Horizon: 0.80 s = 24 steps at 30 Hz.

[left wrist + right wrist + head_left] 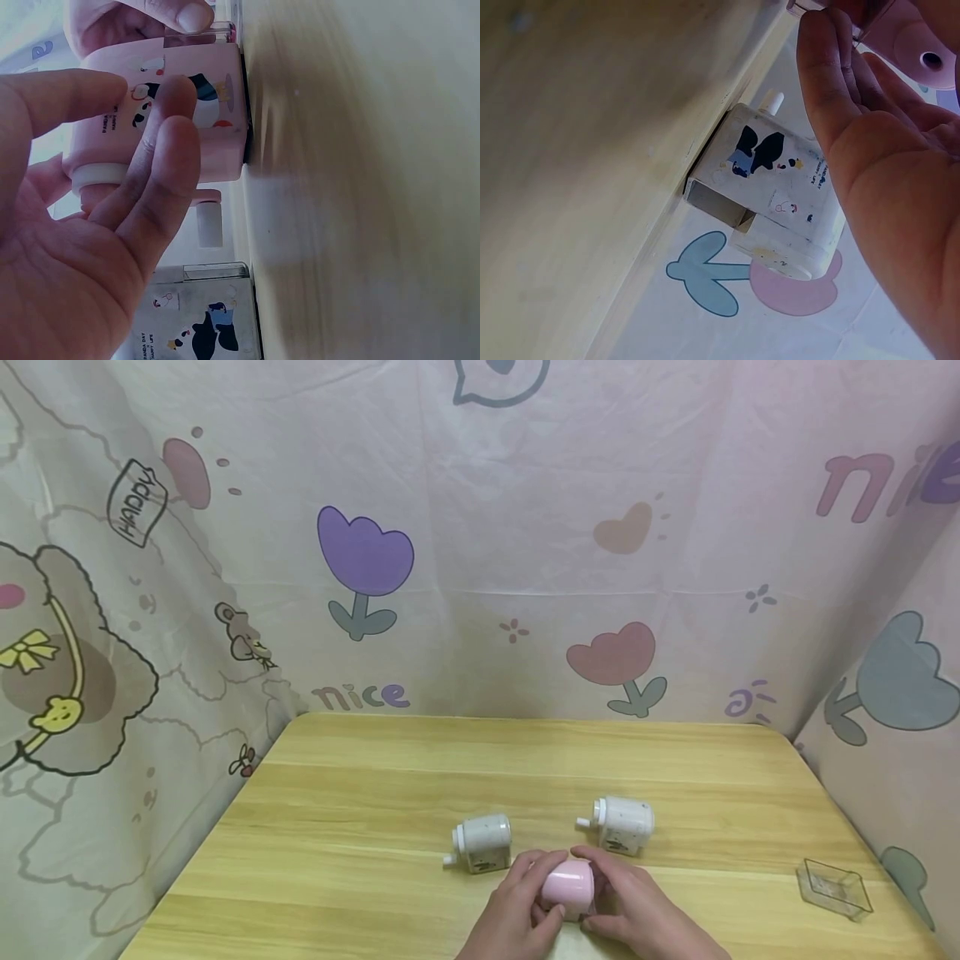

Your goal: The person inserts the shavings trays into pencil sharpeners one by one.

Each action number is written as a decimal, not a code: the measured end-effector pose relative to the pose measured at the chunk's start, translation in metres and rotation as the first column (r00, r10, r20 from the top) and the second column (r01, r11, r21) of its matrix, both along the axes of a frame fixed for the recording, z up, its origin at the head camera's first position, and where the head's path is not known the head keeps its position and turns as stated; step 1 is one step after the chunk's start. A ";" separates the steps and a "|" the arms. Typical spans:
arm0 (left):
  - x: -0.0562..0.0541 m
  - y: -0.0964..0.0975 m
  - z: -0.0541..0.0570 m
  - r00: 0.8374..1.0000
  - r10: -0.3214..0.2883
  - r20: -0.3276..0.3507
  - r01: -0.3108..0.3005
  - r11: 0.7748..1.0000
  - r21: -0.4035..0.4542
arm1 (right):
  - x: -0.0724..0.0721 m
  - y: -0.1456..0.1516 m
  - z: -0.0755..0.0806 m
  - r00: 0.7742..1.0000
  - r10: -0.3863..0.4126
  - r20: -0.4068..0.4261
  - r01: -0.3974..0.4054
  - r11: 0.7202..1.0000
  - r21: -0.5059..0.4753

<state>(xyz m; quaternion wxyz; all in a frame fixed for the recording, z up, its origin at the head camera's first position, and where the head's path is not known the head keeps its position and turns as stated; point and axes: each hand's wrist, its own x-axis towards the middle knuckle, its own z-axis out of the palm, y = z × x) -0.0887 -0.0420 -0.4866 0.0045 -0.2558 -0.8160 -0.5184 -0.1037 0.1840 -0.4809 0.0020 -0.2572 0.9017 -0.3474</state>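
Observation:
A pink crank pencil sharpener [567, 883] with a panda print stands near the table's front edge between both hands. My left hand [517, 906] holds it from the crank side, thumb in front and fingers behind. On the opposite side, my right hand [637, 902] grips the sharpener's clear drawer [199, 37], which juts out of the body, with the thumb on its edge in the left wrist view. A round pencil hole shows in the pink end [931, 60] in the right wrist view. My right fingers partly cover the drawer there.
Behind my left hand stands a white crank sharpener [483, 843]. Another white sharpener [625, 825] stands behind my right hand, its drawer slot [716, 204] hollow. A clear drawer [834, 889] lies at the table's right. Printed cloth [480, 527] hangs around the table.

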 end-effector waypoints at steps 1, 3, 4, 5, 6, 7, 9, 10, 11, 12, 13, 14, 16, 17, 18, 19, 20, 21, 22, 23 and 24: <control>0.000 0.000 0.000 1.000 0.000 -0.003 0.000 1.000 0.000 | 0.000 0.000 0.000 1.000 0.002 -0.004 -0.002 1.000 -0.003; 0.000 0.000 0.000 1.000 -0.001 -0.013 0.001 1.000 -0.001 | 0.000 0.000 0.000 1.000 0.010 -0.009 -0.011 1.000 -0.011; 0.000 0.000 0.000 1.000 -0.001 -0.020 0.001 1.000 -0.002 | 0.000 0.000 0.000 1.000 0.013 -0.009 -0.013 1.000 -0.013; 0.000 0.000 0.000 1.000 -0.002 -0.024 0.002 1.000 -0.003 | 0.000 0.000 0.000 1.000 0.014 -0.008 -0.014 1.000 -0.015; 0.000 0.000 0.000 1.000 -0.002 -0.030 0.001 1.000 -0.004 | -0.001 0.000 0.000 1.000 0.014 -0.005 -0.015 1.000 -0.016; 0.000 0.000 0.000 0.999 -0.002 -0.032 0.002 1.000 -0.005 | -0.001 0.000 0.000 1.000 0.014 -0.004 -0.015 1.000 -0.018; 0.000 -0.001 0.000 0.999 -0.004 -0.042 0.004 1.000 -0.006 | 0.000 -0.001 0.001 1.000 0.014 0.003 -0.014 1.000 -0.018; 0.000 -0.001 0.000 0.999 -0.004 -0.044 0.003 1.000 -0.005 | 0.000 -0.001 0.001 1.000 0.013 0.004 -0.013 1.000 -0.018; 0.000 -0.001 0.000 0.999 -0.004 -0.047 0.003 1.000 -0.004 | 0.000 -0.001 0.001 1.000 0.014 0.005 -0.014 1.000 -0.018; 0.000 -0.001 -0.001 0.999 -0.004 -0.054 0.004 1.000 -0.004 | 0.000 -0.001 0.001 1.000 0.015 0.007 -0.015 1.000 -0.020; 0.000 -0.001 -0.001 0.998 -0.004 -0.060 0.004 1.000 -0.003 | 0.000 -0.001 0.001 1.000 0.016 0.009 -0.016 1.000 -0.020; 0.000 -0.001 -0.001 0.998 -0.004 -0.068 0.004 1.000 -0.004 | 0.000 -0.001 0.001 1.000 0.018 0.011 -0.018 1.000 -0.022; 0.000 0.000 -0.002 0.998 -0.004 -0.068 0.004 1.000 -0.001 | -0.001 -0.001 0.001 1.000 0.021 0.018 -0.020 0.999 -0.024; 0.000 0.000 -0.002 0.998 -0.003 -0.068 0.003 1.000 -0.002 | -0.001 -0.001 0.001 1.000 0.020 0.021 -0.020 1.000 -0.023; 0.000 0.000 -0.002 0.998 -0.003 -0.064 0.003 1.000 -0.001 | -0.001 -0.001 0.002 0.999 0.020 0.025 -0.019 1.000 -0.023; -0.001 0.000 -0.002 0.998 -0.002 -0.059 0.002 1.000 -0.001 | -0.001 -0.001 0.002 0.999 0.018 0.027 -0.018 1.000 -0.021; -0.001 0.000 -0.002 0.999 -0.002 -0.053 0.001 1.000 -0.001 | -0.001 -0.001 0.002 0.999 0.018 0.029 -0.017 1.000 -0.021; -0.001 -0.001 -0.002 0.999 -0.001 -0.046 0.001 1.000 -0.001 | -0.001 -0.001 0.002 0.999 0.016 0.031 -0.016 1.000 -0.018; -0.001 -0.001 -0.002 0.999 -0.001 -0.046 0.001 1.000 -0.002 | -0.001 -0.001 0.002 0.999 0.015 0.033 -0.014 1.000 -0.017; -0.001 -0.001 -0.003 0.999 -0.001 -0.048 0.001 1.000 -0.002 | -0.001 -0.001 0.002 0.999 0.014 0.034 -0.014 1.000 -0.017; -0.001 -0.001 -0.003 0.999 -0.003 -0.048 0.003 1.000 0.000 | -0.001 -0.001 0.001 0.999 0.014 0.033 -0.013 1.000 -0.018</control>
